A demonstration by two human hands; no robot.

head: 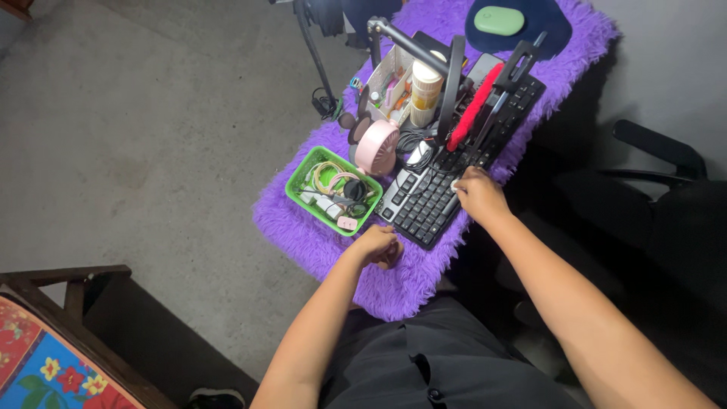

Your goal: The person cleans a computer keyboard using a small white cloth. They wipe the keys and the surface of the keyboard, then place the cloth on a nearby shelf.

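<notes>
Much of the tabletop was hidden under a shaggy purple fur cover (424, 284), and its far right corner ran out of view. On it lay a long black computer keyboard (424, 208), its far half covered by a black folding stand (454, 72), a red brush-like strip (473, 106) and tangled cables. The right hand (478, 193) rested on the keyboard's right edge, fingers curled around something small and pale that was too hidden to name. The left hand (379, 246) lay on the fur near the keyboard's near end, fingers folded shut; whether they held anything could not be told. Beside it stood a green plastic basket (303, 178) of cords, then a pink round fan (377, 148). A pale green mouse (498, 20) sat farthest off.
</notes>
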